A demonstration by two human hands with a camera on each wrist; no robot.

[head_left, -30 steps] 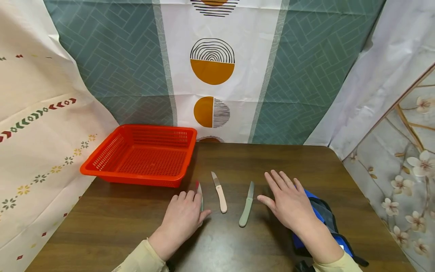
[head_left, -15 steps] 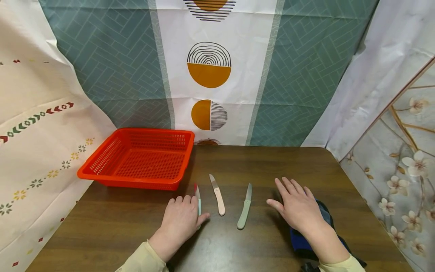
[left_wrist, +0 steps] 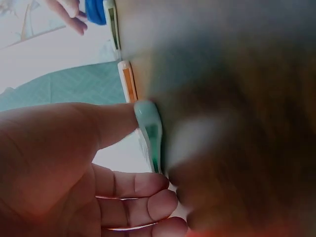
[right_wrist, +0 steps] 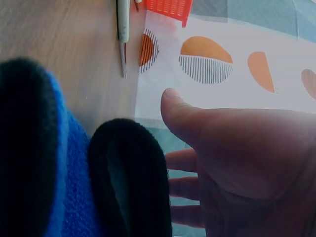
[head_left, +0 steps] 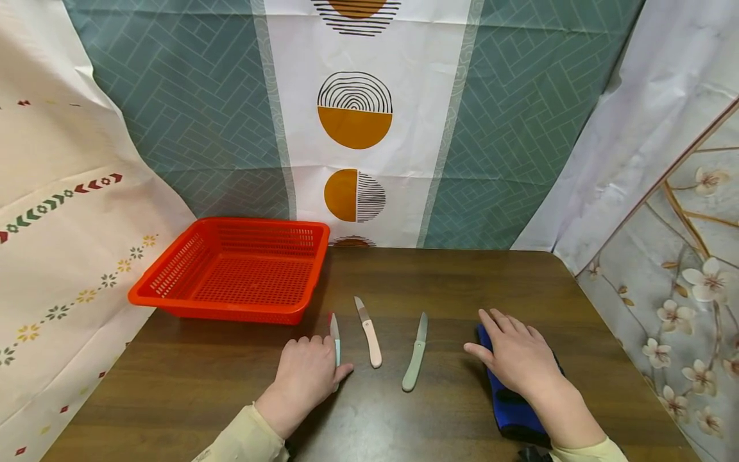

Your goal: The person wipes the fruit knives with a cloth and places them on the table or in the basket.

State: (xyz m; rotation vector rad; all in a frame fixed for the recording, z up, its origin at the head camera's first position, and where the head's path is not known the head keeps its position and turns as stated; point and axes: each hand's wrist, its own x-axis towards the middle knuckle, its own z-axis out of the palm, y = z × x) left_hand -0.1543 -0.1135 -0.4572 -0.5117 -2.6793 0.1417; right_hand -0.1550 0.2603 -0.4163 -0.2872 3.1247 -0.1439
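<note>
My left hand (head_left: 306, 372) rests on the table with its fingers bent down, beside a mint folding knife (head_left: 337, 351). In the left wrist view, the knife's slotted handle (left_wrist: 152, 136) lies between thumb and fingers, the thumb tip right at its butt end. Two more folding knives lie unfolded to the right: one pale pink (head_left: 371, 340), one pale green (head_left: 414, 366). My right hand (head_left: 516, 353) is spread over a blue fuzzy fabric item (head_left: 514, 410) with black edging; its middle is hidden under the hand. Black-edged flaps (right_wrist: 131, 163) of the fabric stand near the palm.
A red plastic basket (head_left: 231, 310) stands at the back left of the brown wooden table (head_left: 439, 276). Patterned cloths (head_left: 491, 128) hang behind the table and along both sides. All three knife blades point toward the back.
My right hand has moved right and a little toward me, and the fabric item under it has shifted, now showing more blue on its left. The left hand stays by the mint knife.
</note>
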